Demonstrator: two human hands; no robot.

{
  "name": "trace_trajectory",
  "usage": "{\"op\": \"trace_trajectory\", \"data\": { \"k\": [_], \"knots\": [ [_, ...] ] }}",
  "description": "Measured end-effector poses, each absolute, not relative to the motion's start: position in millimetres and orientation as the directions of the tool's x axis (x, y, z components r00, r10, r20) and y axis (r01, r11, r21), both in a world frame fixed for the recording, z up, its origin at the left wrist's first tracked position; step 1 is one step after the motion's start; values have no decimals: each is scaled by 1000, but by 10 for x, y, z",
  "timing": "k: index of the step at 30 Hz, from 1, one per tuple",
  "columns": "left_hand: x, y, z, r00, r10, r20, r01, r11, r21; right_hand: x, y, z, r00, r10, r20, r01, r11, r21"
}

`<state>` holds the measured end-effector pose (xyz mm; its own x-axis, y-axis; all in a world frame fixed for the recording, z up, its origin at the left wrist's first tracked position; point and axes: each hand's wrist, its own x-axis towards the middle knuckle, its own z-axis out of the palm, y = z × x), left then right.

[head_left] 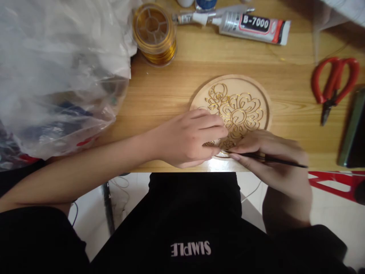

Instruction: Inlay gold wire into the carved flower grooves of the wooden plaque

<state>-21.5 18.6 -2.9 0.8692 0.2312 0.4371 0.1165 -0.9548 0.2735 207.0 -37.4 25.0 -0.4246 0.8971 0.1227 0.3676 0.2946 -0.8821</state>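
Note:
A round wooden plate [242,82] with a raised rim lies near the table's front edge. Gold wire flowers [238,116] stand on its face in curled outlines. My left hand [196,137] rests over the plate's left side with its fingers curled in; what they hold, if anything, is hidden. From the right, my right hand [270,152] pinches a slim dark stick-like tool [281,161] between thumb and fingers. The tool's tip meets the plate's lower edge, close to my left fingertips. My hands cover the lower part of the wire pattern.
A spool of gold wire [159,57] stands at the back beside a large clear plastic bag [65,76]. A B-7000 glue tube [253,28] lies behind the plate. Red-handled pliers [333,83] and a dark phone-like slab [353,133] are on the right of the wooden table [159,91].

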Motion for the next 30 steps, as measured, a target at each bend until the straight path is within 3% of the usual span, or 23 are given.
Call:
{"op": "trace_trajectory", "data": {
  "k": [30],
  "knots": [
    [-204,184,-36,857,235,458,127,-959,254,2075,-319,266,-518,850,99,371,327,-869]
  ]
}}
